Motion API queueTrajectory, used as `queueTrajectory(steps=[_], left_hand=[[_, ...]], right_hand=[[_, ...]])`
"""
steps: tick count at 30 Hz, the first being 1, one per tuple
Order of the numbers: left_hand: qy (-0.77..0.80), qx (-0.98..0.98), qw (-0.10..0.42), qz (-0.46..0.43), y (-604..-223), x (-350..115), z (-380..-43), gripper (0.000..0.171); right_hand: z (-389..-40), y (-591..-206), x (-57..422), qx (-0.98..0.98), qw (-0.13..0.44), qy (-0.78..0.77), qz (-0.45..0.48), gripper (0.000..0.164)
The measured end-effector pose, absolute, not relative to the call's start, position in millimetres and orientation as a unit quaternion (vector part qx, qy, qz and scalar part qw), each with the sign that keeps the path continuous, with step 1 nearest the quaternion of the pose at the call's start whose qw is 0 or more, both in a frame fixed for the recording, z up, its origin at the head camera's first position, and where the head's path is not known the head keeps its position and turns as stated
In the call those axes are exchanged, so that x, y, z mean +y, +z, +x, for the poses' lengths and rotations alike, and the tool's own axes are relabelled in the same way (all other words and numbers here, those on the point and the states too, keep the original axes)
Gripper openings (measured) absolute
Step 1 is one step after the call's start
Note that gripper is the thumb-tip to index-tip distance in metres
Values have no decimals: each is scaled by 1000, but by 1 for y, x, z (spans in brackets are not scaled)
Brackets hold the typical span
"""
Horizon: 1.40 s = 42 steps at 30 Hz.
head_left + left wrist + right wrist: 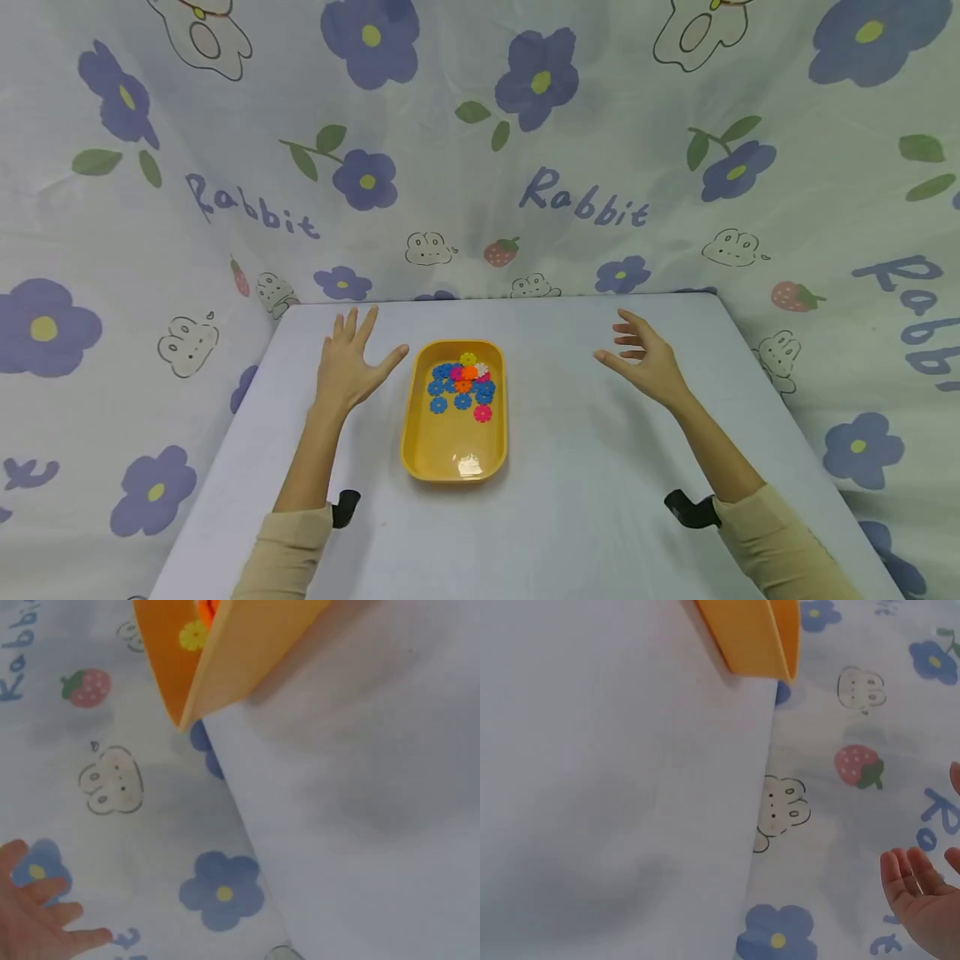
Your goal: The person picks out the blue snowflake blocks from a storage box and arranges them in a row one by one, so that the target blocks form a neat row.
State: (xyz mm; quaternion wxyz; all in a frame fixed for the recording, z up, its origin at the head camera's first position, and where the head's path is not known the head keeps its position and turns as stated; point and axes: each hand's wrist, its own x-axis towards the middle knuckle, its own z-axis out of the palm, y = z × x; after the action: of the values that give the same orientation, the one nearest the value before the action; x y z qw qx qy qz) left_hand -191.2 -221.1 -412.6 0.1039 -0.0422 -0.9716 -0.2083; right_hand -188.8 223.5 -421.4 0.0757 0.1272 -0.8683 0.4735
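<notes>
A yellow tray [453, 454] stands on the white table, left of its middle. Inside it, toward the far end, lie several small flower-shaped plastic discs [462, 402] in blue, pink, orange, yellow and white. My left hand [348, 367] hovers to the left of the tray with its fingers spread, touching nothing. Over the right part of the table my right hand [648, 358] hangs in the air, fingers relaxed and slightly bent, holding nothing. The left wrist view shows the tray's side [247, 656] and a yellow disc [193, 635]; the right wrist view shows only its outer wall [742, 637].
White cloth covers the table [555, 517]. Behind and beside it hangs a curtain [450, 183] printed with flowers, rabbits and strawberries. Dark wrist mounts [692, 509] stick out inward from both sleeves.
</notes>
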Motion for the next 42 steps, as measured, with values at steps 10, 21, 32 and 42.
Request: queueTrajectory(steps=[10,21,32,42], left_hand=[[-334,-926,149,-92,-472,-215,-188,73],[-444,-875,153,-115,-525,-204,-190,61],[-475,-860,129,-139,-539,-202,-186,53],[-510,-844,130,-103,-542,-199,-186,56]], right_hand=[[-179,-423,200,-831,8,542,121,61],[-185,-452,181,-806,-2,572,154,41],[-185,-453,151,-788,-41,594,155,39],[-185,-445,116,-781,-80,601,151,40]])
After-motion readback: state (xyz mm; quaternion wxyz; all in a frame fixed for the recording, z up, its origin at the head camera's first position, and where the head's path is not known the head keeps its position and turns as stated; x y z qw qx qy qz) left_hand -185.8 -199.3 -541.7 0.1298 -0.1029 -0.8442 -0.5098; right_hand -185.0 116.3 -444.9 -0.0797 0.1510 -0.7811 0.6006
